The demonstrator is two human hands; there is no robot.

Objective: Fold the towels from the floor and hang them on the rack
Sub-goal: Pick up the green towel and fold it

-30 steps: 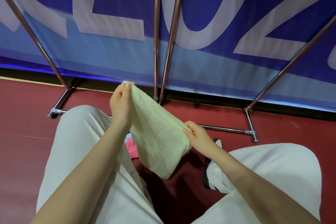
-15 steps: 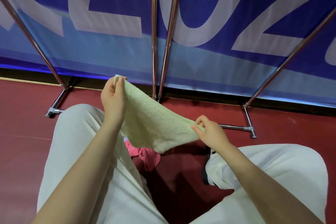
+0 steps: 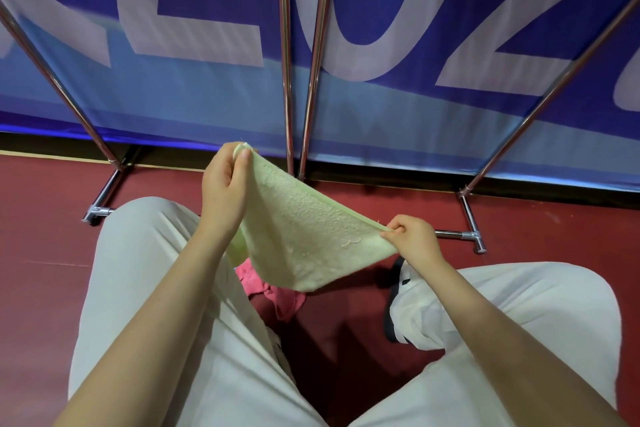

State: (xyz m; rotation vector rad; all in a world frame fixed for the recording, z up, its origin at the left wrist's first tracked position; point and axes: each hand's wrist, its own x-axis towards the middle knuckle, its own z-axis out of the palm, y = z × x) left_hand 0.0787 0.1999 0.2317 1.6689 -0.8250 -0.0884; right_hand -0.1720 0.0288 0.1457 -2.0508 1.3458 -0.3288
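A: Dark red floor (image 3: pixel 45 253), and behind it a blue banner (image 3: pixel 207 97) with big pale letters. What stands in front of it?

B: The chrome rack (image 3: pixel 284 62). I count four slanting or upright tubes rising from the floor, going left to right: one far left, two close together in the middle, one at the right, plus low foot bars at each end.

A: And the hands?

B: Two. The left hand (image 3: pixel 223 191) is raised, thumb and fingers pinching one corner of the pale green towel (image 3: pixel 304 236). The right hand (image 3: pixel 414 239) is lower and further out, fingers curled, pinching the opposite corner.

A: Why hold it that way?

B: My guess is to pull the top edge taut, so the cloth hangs flat and the corners can be matched for a fold. It is in the air above the lap, touching neither floor nor rack.

A: How many towels?

B: One green in hand, and one pink towel (image 3: pixel 277 295) crumpled on the floor beneath it, between the knees of the light trousers (image 3: pixel 138 288). More may lie hidden.
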